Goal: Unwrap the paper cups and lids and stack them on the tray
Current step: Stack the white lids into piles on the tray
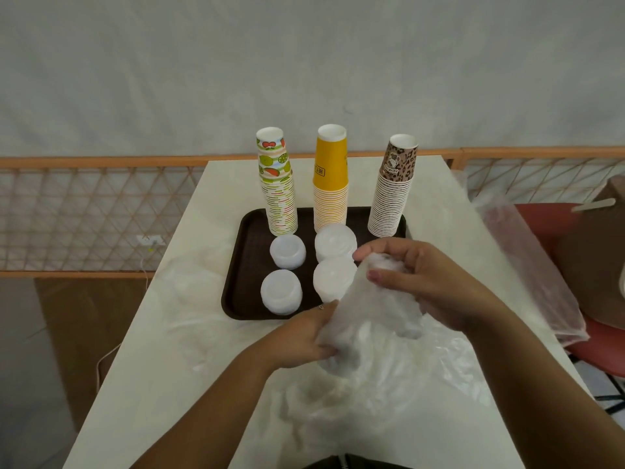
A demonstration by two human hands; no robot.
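A person is standing at a white table [176, 333], both hands working a clear plastic wrapper [365, 309] holding a wrapped stack of lids. The left hand [304, 336] is gripping the wrapper's lower end; the right hand [416, 275], at its 2 o'clock, is pinching the upper end. A dark brown tray [243, 265] is lying at 12 o'clock from the hands. On it four white lid stacks [287, 252] are sitting in two rows. Behind them, three upside-down cup stacks are standing: fruit-print cups [277, 187] at 11 o'clock, yellow cups [330, 181] at 12, leopard-print cups [394, 187] at 1. Loose plastic wrap [389, 384] is lying crumpled nearest the person.
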